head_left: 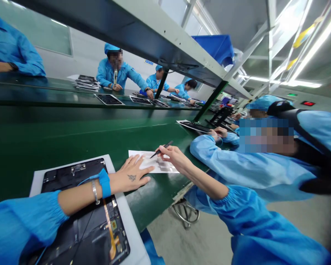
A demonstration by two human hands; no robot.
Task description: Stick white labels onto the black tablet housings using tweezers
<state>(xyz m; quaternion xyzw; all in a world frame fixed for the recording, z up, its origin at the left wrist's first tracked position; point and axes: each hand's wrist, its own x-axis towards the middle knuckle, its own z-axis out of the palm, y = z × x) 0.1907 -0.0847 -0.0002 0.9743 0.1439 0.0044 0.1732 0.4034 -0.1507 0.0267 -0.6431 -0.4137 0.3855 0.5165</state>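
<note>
One hand (131,173) flattens paper (154,162) beside an opened tablet housing (74,180).

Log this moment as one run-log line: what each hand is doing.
left hand: flat on white sheet | right hand: holding black tweezers | nearby: open tablet under left forearm
</note>
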